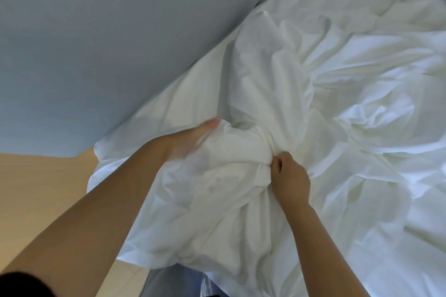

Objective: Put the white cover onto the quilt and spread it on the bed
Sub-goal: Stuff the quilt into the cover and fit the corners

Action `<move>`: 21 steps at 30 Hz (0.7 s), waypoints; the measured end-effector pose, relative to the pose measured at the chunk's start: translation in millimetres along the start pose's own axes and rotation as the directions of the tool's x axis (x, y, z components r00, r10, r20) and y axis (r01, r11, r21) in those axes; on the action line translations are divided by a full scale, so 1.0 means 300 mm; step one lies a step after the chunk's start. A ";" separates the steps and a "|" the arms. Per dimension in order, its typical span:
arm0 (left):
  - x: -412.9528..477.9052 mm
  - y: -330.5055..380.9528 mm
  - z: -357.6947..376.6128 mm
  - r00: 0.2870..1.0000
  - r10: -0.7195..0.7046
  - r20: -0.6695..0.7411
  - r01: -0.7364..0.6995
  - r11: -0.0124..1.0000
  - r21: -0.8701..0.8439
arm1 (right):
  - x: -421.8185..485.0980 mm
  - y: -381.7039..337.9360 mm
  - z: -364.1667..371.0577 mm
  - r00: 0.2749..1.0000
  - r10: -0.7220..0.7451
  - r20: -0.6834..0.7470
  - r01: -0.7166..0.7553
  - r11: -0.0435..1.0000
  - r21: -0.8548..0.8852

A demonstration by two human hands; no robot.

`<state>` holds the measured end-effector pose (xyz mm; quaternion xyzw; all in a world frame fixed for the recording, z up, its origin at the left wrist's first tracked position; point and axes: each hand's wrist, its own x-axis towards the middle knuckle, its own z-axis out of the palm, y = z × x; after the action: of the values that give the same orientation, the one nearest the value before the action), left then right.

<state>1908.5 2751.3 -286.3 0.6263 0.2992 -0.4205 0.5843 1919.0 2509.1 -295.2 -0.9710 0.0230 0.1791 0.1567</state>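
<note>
2 hands | left hand (190,138) blurred, grip unreadable | right hand (290,177) grip pinching white cover (325,67)

Both forearms are bare from wrist to the lower edge of the view. The left hand (190,140) is smeared by blur, its fingers (210,124) hard to tell apart. The right hand (289,177) shows sharply, knuckles clearly outlined. A dark rounded patch (21,284), hair or cloth, fills the bottom left corner. A blue-grey garment (169,282) shows low between the arms.
</note>
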 end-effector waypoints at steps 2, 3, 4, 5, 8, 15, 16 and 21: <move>0.016 0.029 -0.002 0.998 -0.045 0.035 0.052 0.960 -0.275 | 0.004 -0.008 -0.004 1.000 -0.014 0.017 0.014 0.999 -0.036; 0.038 0.048 0.033 0.998 -0.053 0.033 0.061 0.943 -0.327 | 0.011 -0.016 -0.007 1.000 -0.025 -0.004 0.024 0.999 -0.025; 0.045 0.006 0.051 0.997 0.051 0.056 -0.030 0.941 -0.336 | 0.010 -0.030 -0.022 0.998 -0.041 -0.043 0.042 0.999 0.008; 0.050 -0.035 0.062 0.992 0.124 0.007 -0.120 0.968 -0.221 | 0.009 -0.051 -0.036 0.992 -0.068 -0.107 0.074 0.996 0.052; 0.090 -0.038 0.165 0.973 0.222 -0.067 -0.220 0.975 0.043 | 0.042 -0.161 -0.104 0.953 -0.112 -0.283 0.182 0.954 0.237; 0.001 0.147 0.093 0.903 0.162 -0.399 -0.315 0.880 -0.356 | 0.198 -0.342 -0.156 0.989 -0.145 0.016 0.144 0.989 0.028; -0.011 0.153 0.059 0.899 0.117 -0.423 -0.321 0.833 -0.450 | 0.195 -0.358 -0.179 0.979 -0.197 -0.053 0.201 0.975 0.097; -0.116 0.221 -0.125 0.736 0.017 -0.677 -0.620 0.419 -0.664 | 0.116 -0.382 -0.339 0.867 0.016 -0.498 0.334 0.722 0.606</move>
<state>1956.4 2783.3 -225.4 0.3880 0.4949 0.1261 0.7672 1997.6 2586.6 -183.6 -0.8583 0.0371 -0.0966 0.5026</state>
